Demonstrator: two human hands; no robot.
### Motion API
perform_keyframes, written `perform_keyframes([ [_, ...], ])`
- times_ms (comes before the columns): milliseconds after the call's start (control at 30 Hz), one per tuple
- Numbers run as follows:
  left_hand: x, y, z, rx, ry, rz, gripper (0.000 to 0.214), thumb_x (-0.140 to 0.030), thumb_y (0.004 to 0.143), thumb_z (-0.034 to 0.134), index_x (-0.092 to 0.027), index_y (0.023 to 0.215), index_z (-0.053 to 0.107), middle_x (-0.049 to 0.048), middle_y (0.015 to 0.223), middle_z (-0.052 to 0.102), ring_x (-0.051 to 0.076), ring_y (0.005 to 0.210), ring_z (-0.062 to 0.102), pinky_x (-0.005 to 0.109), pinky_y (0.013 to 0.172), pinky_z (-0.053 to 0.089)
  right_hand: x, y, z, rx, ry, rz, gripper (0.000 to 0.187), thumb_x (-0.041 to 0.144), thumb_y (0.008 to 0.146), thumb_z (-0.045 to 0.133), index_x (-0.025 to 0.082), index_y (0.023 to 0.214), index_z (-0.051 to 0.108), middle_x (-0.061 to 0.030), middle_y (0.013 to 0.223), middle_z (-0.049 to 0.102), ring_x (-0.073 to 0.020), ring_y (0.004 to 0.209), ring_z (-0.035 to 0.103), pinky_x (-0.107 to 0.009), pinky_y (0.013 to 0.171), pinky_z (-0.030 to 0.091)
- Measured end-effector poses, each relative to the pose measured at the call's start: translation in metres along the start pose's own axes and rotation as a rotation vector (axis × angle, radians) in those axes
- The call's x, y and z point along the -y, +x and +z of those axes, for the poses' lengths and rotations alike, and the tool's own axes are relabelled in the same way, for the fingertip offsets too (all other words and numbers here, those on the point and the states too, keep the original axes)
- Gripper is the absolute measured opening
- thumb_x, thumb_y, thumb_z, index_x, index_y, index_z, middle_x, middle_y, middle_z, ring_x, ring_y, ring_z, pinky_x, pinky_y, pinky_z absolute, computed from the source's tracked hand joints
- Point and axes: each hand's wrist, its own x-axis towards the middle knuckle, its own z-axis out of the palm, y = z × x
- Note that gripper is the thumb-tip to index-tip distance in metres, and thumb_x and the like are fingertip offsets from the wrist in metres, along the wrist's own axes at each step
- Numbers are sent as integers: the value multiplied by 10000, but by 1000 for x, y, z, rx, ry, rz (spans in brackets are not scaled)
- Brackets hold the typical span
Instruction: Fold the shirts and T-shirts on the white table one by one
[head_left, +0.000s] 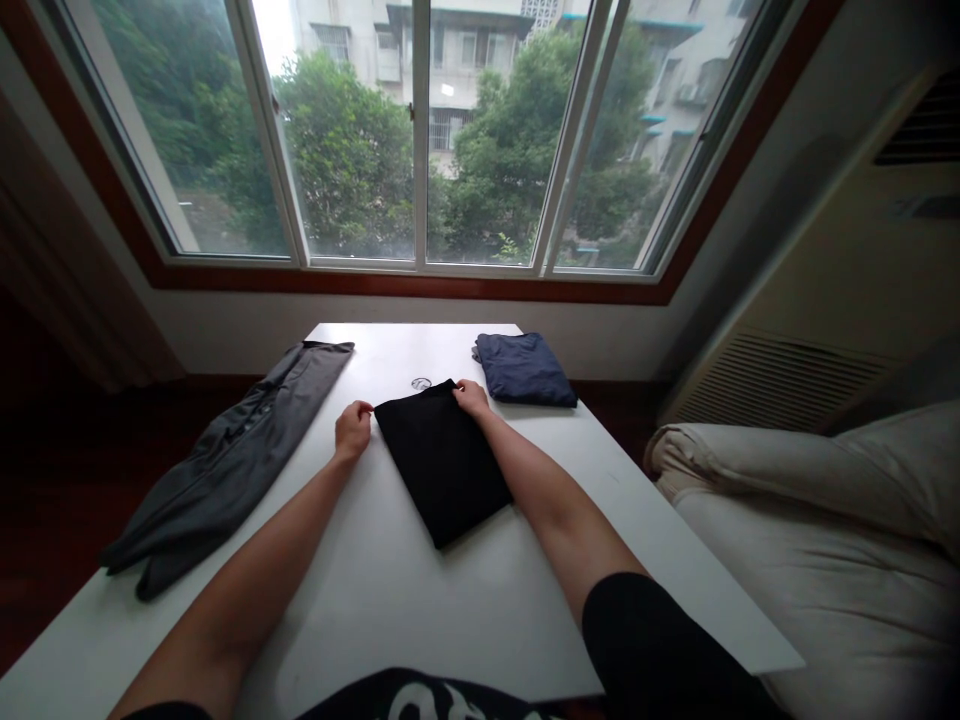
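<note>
A folded black garment [444, 462] lies in the middle of the white table [375, 590]. My left hand [352, 430] is closed in a pinch on its far left corner. My right hand [472, 398] is closed on its far right corner. A folded dark blue garment [523, 369] lies just beyond my right hand. A grey garment [232, 455] lies stretched out along the table's left edge, unfolded.
A small round mark [421, 384] shows on the table behind the black garment. A large window [420, 130] runs along the far wall. A white cushioned seat [825, 540] stands to the right of the table, with an air conditioner unit [847, 280] behind it.
</note>
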Motion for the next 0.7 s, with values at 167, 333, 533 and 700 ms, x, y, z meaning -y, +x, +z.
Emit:
perform_keyframes([
  [167, -17, -10, -3, -86, 194, 191, 211, -213, 951, 508, -188, 1032, 701, 118, 1100, 680, 269, 1050, 638, 403, 1002, 482, 5, -14, 3, -160, -108, -119, 266, 269, 991, 561, 211, 1233, 654, -115, 1153, 684, -250, 1096, 608, -331, 958, 461],
  [333, -50, -35, 1, 66, 248, 516, 236, -275, 988, 532, -223, 1152, 694, 114, 1288, 645, 284, 1231, 573, 430, 1110, 430, 18, -32, 12, -68, -232, -451, 223, 292, 1025, 534, 208, 1127, 714, -126, 1209, 664, -260, 1167, 577, -364, 1054, 431],
  [533, -45, -48, 20, 400, 419, 530, 551, -518, 1019, 511, -263, 1505, 551, 96, 1653, 404, 328, 1540, 301, 560, 1260, 211, 17, -41, 39, 184, -295, -483, 534, 440, 1050, 495, 183, 1517, 539, -125, 1600, 464, -265, 1494, 389, -374, 1229, 294],
  [700, -30, -43, 24, 445, 516, 375, 666, -598, 1046, 380, -276, 1629, 389, 76, 1730, 234, 345, 1595, 167, 596, 1259, 171, 16, -35, 45, 315, -372, -392, 797, 657, 1025, 423, 206, 1667, 286, -109, 1735, 176, -309, 1606, 121, -487, 1283, 124],
])
